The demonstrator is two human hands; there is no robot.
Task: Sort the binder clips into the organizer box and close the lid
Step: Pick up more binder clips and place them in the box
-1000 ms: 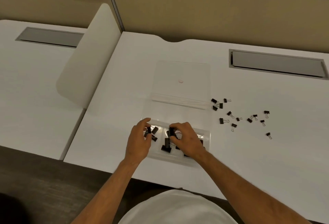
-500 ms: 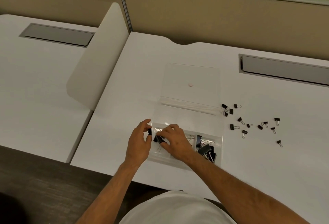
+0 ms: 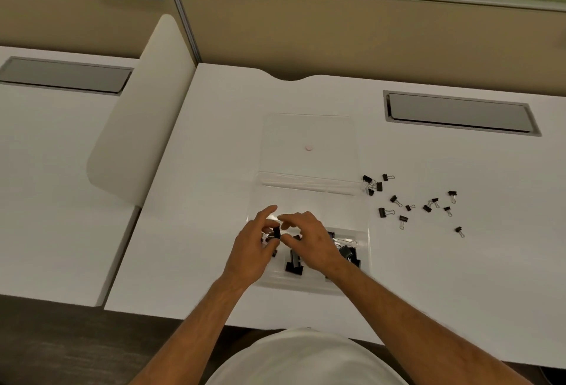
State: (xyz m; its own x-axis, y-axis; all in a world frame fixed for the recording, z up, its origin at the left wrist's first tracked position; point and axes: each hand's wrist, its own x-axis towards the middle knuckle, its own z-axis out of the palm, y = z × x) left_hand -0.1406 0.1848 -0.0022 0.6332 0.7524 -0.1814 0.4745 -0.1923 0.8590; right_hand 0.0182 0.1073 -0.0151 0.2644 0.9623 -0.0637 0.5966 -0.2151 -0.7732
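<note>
Both hands still over organizer box (image 3: 309, 201) near-left compartment — left hand (image 3: 251, 250) pinches a binder clip (image 3: 276, 233); right hand (image 3: 309, 237) has let go, fingers curled, empty. Lid (image 3: 309, 133) open flat; loose clips (image 3: 410, 201) unmoved, right of box.

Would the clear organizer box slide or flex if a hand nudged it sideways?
Probably slides easily: the organizer box looks like thin clear plastic on a smooth white desk. Its open lid, flat behind, may flex.
</note>
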